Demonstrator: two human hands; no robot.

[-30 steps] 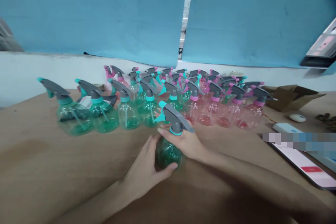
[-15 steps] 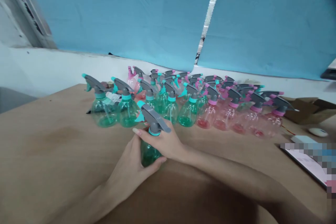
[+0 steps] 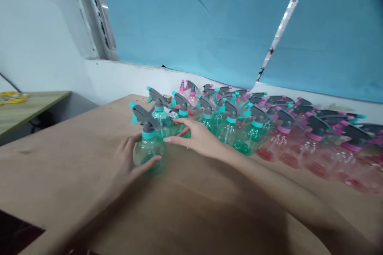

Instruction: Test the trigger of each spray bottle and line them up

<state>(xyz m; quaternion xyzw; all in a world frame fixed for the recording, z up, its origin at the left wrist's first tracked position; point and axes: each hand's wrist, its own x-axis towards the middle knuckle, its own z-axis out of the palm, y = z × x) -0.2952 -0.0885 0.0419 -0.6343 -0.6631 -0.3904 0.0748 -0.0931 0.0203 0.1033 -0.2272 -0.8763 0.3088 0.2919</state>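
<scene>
Green-tinted trigger spray bottle (image 3: 151, 149) is at the near left end of the cluster. Smooth, clear plastic suggests it's light, gives slightly and could slip; its round body or the turquoise collar (image 3: 149, 134) looks the surest hold. The left hand (image 3: 126, 162) wraps the body, thumb across the front. The right hand (image 3: 200, 137) has thumb and fingers parted near its shoulder, contact unclear. Pink bottles (image 3: 315, 159) stand well to the right.

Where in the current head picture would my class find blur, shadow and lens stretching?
Head view: the left hand and the green spray bottle it holds look soft, probably from motion; head view: a broad, soft shadow darkens the wooden table below the right forearm; head view: the pink-collared spray bottles smear and seem stretched toward the right edge.
</scene>
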